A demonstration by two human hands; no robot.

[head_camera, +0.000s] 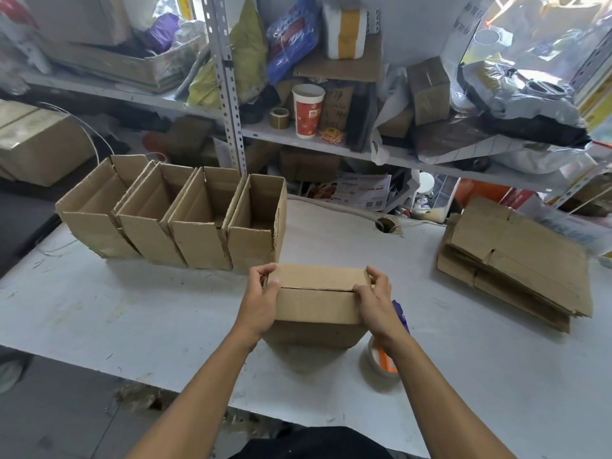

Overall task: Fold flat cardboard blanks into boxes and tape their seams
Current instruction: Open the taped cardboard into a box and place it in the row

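Observation:
A small cardboard box (318, 303) stands on the white table (132, 309) in front of me, its two top flaps folded down and meeting along a bare seam. My left hand (263, 298) grips its left end, fingers curled over the far edge and thumb on top. My right hand (374, 298) grips the right end the same way. A tape dispenser (381, 361) with a clear roll and an orange and purple body lies just right of the box, partly hidden under my right forearm. A stack of flat cardboard blanks (516, 263) lies at the right.
Several open folded boxes (185, 213) stand in a row at the back left of the table. A metal shelf (331, 140) behind holds a red paper cup (308, 111), a brown tape roll (279, 118), bags and cartons. A larger taped carton (36, 140) sits far left.

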